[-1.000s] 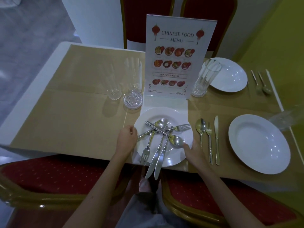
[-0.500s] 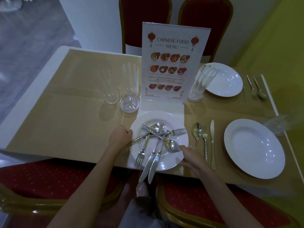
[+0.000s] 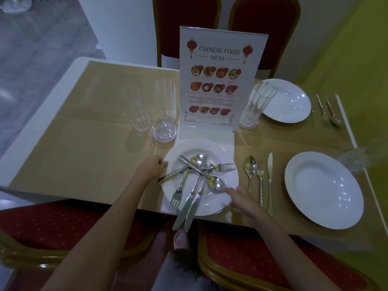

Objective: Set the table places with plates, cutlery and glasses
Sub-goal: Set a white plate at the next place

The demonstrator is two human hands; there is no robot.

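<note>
The left hand's [image 3: 151, 169] fingers are curled over the nine o'clock rim of the near plate [image 3: 228, 156], which is gripped there. The right hand [image 3: 241, 199] lies at the plate's four o'clock edge with its fingers fairly straight, and a fingertip is seen touching the bowl of a spoon [image 3: 217, 184]; whether the rim is held from beneath cannot be told.

The table [image 3: 37, 101] is covered with tan mats [image 3: 84, 156], and red chairs [image 3: 63, 223] are set at six and twelve o'clock. A menu stand [image 3: 218, 80] is stood upright just beyond the near plate, at its twelve o'clock. At three o'clock of the near plate a second plate [image 3: 323, 190] is laid, and a third plate [image 3: 287, 100] at one o'clock.

A cutlery pile [image 3: 195, 179] is heaped on the near plate: spoons, forks and two knives are crossed, with the knife blades overhanging the six o'clock rim. Between the near plate and the second plate a set [image 3: 260, 177] of spoon, fork and knife is laid in parallel. At three o'clock of the third plate a cutlery pair [image 3: 328, 111] is placed.

A tall glass [image 3: 257, 108] is stood touching the third plate's nine o'clock side. At eleven o'clock of the near plate two glasses [image 3: 155, 106] are stood beside a small glass dish [image 3: 164, 131]. Another glass [image 3: 357, 158] is seen blurred at the three o'clock edge.
</note>
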